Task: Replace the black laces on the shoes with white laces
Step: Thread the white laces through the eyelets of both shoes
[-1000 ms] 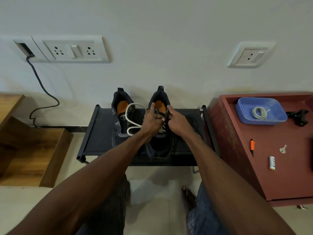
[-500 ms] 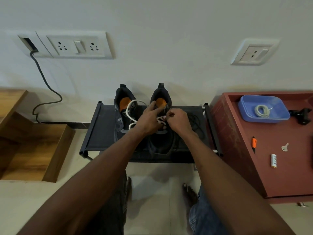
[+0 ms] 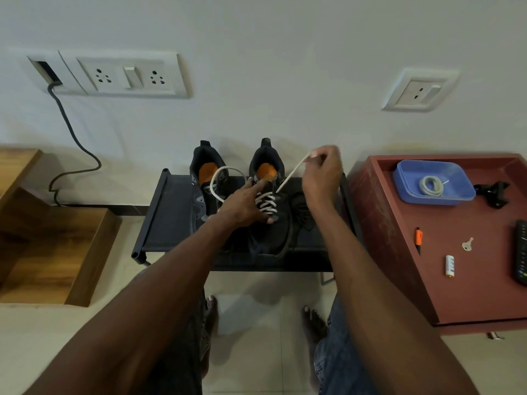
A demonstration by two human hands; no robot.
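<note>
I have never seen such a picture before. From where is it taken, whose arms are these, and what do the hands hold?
The one picture comes from a camera worn on a person's head, looking down at that person's own arms. Two black shoes stand on a low black rack. The left hand presses the right shoe, which is partly laced in white. The right hand pinches the white lace and holds it taut, up and away. A red cabinet beside holds a blue tray, a key and a battery.

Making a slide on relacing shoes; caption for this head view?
Right hand pulls the white lace taut while left hand steadies the right shoe.
</note>
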